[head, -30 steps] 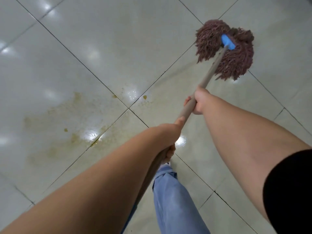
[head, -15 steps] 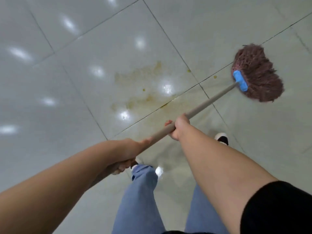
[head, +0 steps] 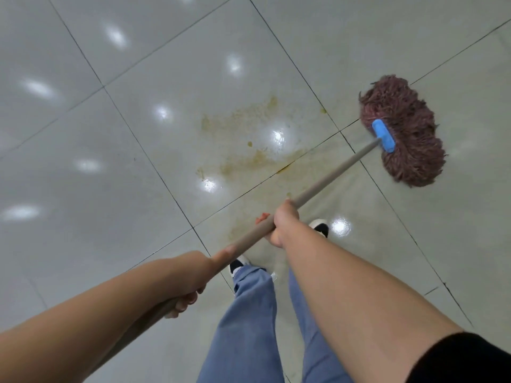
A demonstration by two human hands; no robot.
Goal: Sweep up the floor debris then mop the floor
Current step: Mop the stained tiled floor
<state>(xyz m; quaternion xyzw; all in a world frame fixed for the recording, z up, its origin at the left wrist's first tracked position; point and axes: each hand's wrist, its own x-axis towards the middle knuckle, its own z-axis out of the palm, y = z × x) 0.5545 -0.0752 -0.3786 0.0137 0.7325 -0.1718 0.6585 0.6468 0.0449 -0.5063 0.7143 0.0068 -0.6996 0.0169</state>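
Since half a second ago little has shifted: the mop head [head: 403, 139] sits a touch nearer on the right, and both hands keep the same hold on the handle [head: 326, 183]. From a second ago the change is larger, for then the head was far off at the top right and the handle ran steeply away; now it slants low from near left to far right.

The left hand [head: 190, 277] is wrapped around the near end of the handle, fingers curled under it and thumb lying along the top. The right hand [head: 279, 225] is closed around the handle farther up, its fingertips showing on the far side. Both arms are bare, with a black sleeve [head: 467, 360] at the right upper arm.

The mop head, a mass of reddish-brown strands with a blue clamp [head: 383, 135] where the handle joins, lies flat on the pale tiled floor [head: 83, 217], on the right, just beyond a dark grout line. A yellowish-brown stain [head: 249, 139] spreads over the tiles to the left of the head, near the middle of the scene, apart from the strands. Bright spots of light reflect off the glossy tiles.

Below the hands are legs in blue jeans [head: 249, 313] and two shoes, black and white, the right shoe [head: 319, 228] just beside the right hand and the left shoe [head: 237, 264] under the handle.
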